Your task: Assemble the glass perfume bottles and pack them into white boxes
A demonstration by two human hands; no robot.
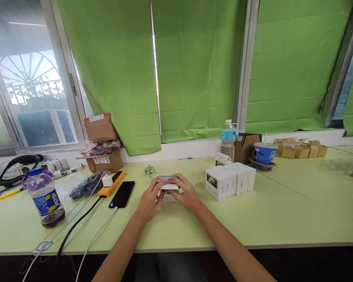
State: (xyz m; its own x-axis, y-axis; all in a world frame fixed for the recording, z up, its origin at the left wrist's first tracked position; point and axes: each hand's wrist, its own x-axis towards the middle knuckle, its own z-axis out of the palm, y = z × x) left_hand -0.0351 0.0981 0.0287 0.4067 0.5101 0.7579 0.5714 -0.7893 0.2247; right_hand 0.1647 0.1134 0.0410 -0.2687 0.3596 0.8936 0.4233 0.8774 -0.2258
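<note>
A small white box (170, 197) stands on the pale green table, its top flaps raised. My left hand (150, 199) grips its left side, fingertips at the flaps. On the right side my right hand (187, 192) holds the same box, with its thumb and fingers at the top edge. The fingers partly cover the front of the box. Just behind my left hand stands a small clear glass object (150, 171). A row of several white boxes (230, 180) with a flower picture is to the right.
A black phone (122, 194), an orange power strip (112, 184) and cables lie left. Farther left stands a Pepsi bottle (48, 201). Behind are cardboard boxes (101, 129), a water bottle (228, 141), a blue cup (264, 152) and several small brown boxes (301, 151).
</note>
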